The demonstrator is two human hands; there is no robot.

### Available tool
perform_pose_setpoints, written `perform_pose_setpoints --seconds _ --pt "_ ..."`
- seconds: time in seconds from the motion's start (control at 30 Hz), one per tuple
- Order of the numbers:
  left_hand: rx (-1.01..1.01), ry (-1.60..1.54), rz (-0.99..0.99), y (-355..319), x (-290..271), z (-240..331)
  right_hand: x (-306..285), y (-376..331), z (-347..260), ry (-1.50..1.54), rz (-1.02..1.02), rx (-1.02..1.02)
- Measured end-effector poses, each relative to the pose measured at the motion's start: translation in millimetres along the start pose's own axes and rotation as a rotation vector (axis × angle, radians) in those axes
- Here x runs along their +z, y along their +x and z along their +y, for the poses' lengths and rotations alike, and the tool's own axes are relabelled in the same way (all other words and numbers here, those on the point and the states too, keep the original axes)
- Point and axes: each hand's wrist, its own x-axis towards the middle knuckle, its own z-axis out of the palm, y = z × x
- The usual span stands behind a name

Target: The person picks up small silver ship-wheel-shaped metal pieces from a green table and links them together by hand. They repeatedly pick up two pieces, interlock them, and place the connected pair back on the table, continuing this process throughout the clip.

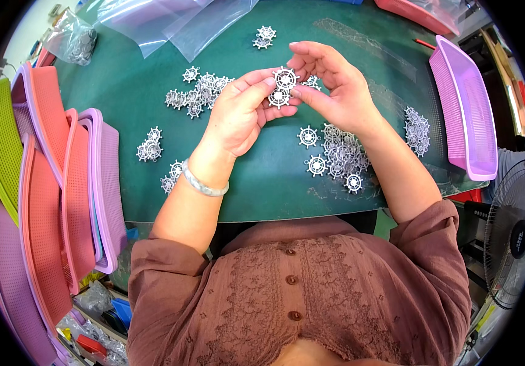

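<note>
My left hand pinches a few silver ship's-wheel charms between thumb and fingers, above the middle of the green tabletop. Close on their right is my right hand, its fingers spread and curved, its thumb tip beside the lower charm; it seems to hold nothing. Behind its fingers a few more charms partly show. A heap of charms lies below my right wrist. Another loose cluster spreads left of my left hand. Smaller groups lie near my left forearm, one of them farther left.
Stacked pink, purple and green plastic baskets line the left edge. A purple basket stands at the right, near another charm pile. Clear plastic bags cover the far side. A fan stands at lower right.
</note>
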Motion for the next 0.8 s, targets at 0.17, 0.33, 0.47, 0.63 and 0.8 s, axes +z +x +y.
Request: perform_pose_setpoints --seconds 0.17,0.33,0.47,0.63,0.8 --pt "-0.012 0.001 0.022 1 0 -1 -1 -1 0 0.005 -0.014 0.008" --pt "-0.035 -0.050 0.016 2 -2 0 -5 -1 1 0.056 0.042 0.072" --pt "-0.038 -0.084 0.013 1 -3 0 -8 -2 6 -0.008 0.054 0.124" --pt "-0.017 -0.136 -0.026 2 -8 -2 -8 -2 0 -0.090 -0.039 0.041" --pt "0.040 -0.095 0.004 2 -5 -5 -4 0 -7 -0.140 -0.086 -0.048"
